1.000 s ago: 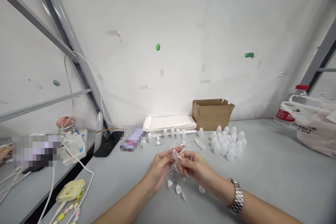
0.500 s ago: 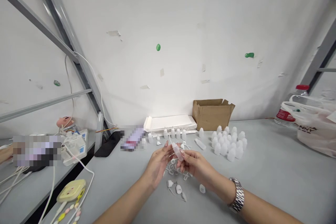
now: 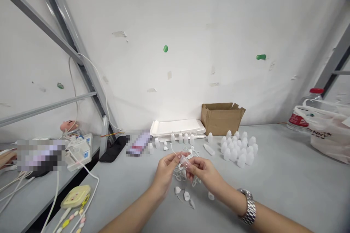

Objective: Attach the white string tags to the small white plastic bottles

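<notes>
Between my hands, a small translucent squeeze bottle (image 3: pixel 185 161) is held tilted over the table. My left hand (image 3: pixel 164 173) pinches its upper-left end, where the fingers partly hide the top. The bottle's body is gripped by my right hand (image 3: pixel 205 173), thumb on top. Under the hands lies a pile of loose white caps with looped straps (image 3: pixel 178 175). More caps (image 3: pixel 186 196) sit nearer to me. Beyond are a row of capped bottles (image 3: pixel 180 138) and one bottle lying on its side (image 3: pixel 209 149). Several upright bottles (image 3: pixel 237 149) stand grouped to the right.
Against the wall are a stack of white sheets (image 3: pixel 175 128) and an open cardboard box (image 3: pixel 224 121). A plastic bag (image 3: pixel 328 131) and a red-capped water bottle (image 3: pixel 299 120) stand at right. To the left lie a black phone (image 3: pixel 113 149), cables and a yellow device (image 3: pixel 76 196). Another person's hand (image 3: pixel 7 158) shows far left.
The squeeze bottle has dropped slightly and its upper end has tipped down and toward me. My left fingers have closed around that end. The right hand keeps hold of the body.
</notes>
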`<action>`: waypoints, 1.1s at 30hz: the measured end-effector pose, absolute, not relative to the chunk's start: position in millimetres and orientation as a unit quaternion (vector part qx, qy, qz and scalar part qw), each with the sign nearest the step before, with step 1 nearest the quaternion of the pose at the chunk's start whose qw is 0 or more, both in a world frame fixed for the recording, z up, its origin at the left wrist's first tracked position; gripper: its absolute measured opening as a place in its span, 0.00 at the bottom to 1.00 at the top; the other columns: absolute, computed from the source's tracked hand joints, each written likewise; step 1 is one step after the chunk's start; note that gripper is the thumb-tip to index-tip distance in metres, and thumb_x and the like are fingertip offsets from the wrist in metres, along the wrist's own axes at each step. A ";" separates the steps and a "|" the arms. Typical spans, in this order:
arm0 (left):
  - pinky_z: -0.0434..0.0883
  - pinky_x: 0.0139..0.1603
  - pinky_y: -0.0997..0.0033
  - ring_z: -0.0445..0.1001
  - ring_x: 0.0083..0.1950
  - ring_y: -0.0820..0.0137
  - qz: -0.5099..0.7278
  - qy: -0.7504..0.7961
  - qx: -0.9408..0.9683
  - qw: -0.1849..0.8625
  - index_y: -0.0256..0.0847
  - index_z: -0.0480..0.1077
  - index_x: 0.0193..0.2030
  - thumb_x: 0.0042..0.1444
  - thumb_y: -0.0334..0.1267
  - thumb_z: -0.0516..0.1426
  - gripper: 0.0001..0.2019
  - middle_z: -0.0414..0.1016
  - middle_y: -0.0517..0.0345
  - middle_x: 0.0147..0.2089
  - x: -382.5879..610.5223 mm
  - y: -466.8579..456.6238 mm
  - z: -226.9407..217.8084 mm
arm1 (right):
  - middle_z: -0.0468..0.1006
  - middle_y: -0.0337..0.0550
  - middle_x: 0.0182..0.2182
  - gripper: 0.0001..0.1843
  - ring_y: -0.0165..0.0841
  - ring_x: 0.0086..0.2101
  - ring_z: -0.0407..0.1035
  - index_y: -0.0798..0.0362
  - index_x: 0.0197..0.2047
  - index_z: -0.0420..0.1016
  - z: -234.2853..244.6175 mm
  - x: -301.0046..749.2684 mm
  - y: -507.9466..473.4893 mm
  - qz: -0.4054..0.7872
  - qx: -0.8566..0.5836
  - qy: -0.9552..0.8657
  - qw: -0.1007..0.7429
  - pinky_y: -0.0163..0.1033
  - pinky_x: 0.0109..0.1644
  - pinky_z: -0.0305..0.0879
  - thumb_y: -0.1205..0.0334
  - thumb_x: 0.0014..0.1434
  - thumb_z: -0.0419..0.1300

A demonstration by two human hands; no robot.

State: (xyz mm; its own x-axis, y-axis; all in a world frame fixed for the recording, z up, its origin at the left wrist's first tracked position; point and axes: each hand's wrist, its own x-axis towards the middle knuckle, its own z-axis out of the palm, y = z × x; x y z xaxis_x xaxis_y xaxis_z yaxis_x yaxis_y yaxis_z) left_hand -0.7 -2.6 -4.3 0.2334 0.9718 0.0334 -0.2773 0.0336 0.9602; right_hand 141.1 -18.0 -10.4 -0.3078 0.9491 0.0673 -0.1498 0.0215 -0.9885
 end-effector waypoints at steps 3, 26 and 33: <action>0.63 0.48 0.66 0.70 0.46 0.61 0.494 0.349 0.495 0.624 0.36 0.75 0.37 0.50 0.46 0.58 0.15 0.77 0.48 0.43 0.1 -3.9 -5.0 | 0.68 0.37 0.18 0.21 0.28 0.21 0.62 0.55 0.25 0.68 -11.7 140.0 -21.7 0.532 -0.405 -0.578 0.467 0.34 0.26 0.57 0.43 0.49 0.60; 0.61 0.50 0.64 0.70 0.47 0.60 0.483 0.299 0.477 0.670 0.35 0.75 0.34 0.50 0.50 0.56 0.17 0.76 0.48 0.41 -5.8 0.7 4.9 | 0.70 0.37 0.20 0.22 0.29 0.22 0.63 0.54 0.27 0.68 -2.7 143.3 -22.0 0.555 -0.370 -0.580 0.468 0.36 0.30 0.60 0.41 0.50 0.58; 0.61 0.50 0.63 0.70 0.47 0.61 0.470 0.336 0.518 0.631 0.36 0.74 0.38 0.50 0.50 0.55 0.18 0.75 0.46 0.43 -13.2 11.6 8.3 | 0.70 0.39 0.21 0.23 0.27 0.21 0.62 0.57 0.30 0.71 -6.5 145.3 -18.4 0.690 -0.262 -0.505 0.447 0.34 0.28 0.57 0.43 0.49 0.59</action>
